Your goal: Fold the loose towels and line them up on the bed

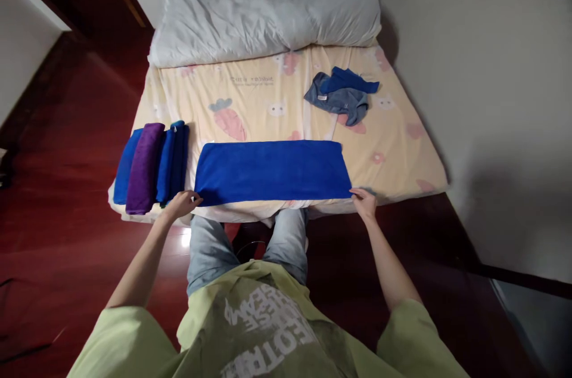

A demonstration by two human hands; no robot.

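blue towel (272,171) stretched between both hands' fingertips.

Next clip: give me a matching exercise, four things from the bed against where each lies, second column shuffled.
Things:
1. long blue towel
2. purple towel
3. grey-blue cloth heap
4. pillow

Places:
A. far end of the bed
B. in the folded row at the bed's left edge
C. crumpled on the right, beyond the long towel
D. flat along the near edge, a hand at each near corner

Pairs: 1-D, 2-B, 3-C, 4-A
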